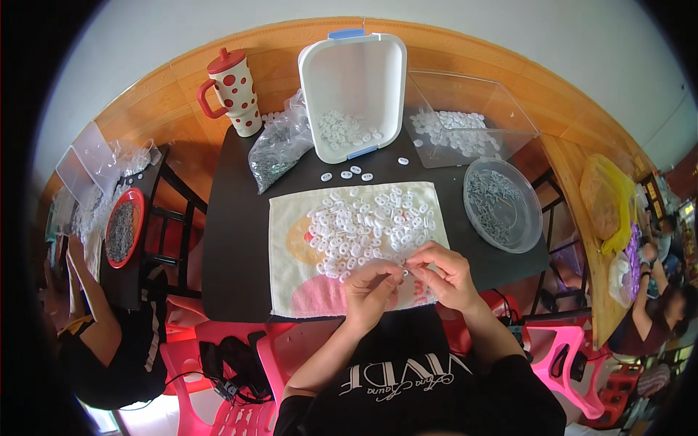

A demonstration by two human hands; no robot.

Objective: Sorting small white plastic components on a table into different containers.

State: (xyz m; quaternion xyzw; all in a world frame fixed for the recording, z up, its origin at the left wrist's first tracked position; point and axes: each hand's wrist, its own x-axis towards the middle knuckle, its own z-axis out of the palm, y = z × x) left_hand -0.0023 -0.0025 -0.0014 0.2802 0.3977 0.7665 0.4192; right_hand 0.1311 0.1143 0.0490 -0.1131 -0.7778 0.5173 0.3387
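Observation:
My left hand [369,291] and my right hand [445,277] meet over the near edge of a cream towel [287,214]. Fingertips of both are pinched together, almost touching. Something small and whitish shows between them, too small to make out. Just beyond the fingers, many small white oval plastic pieces with holes [363,227] are spread in a loose heap on the towel. A few similar ovals with dark marks [346,175] lie on the black table past the towel's far edge.
A white bin [352,87] of ovals leans at the back, beside a clear box [472,94], a bag of grey metal parts [280,149] and a dotted tumbler [238,94]. A round tub [534,211] of metal parts stands right. People sit at side tables.

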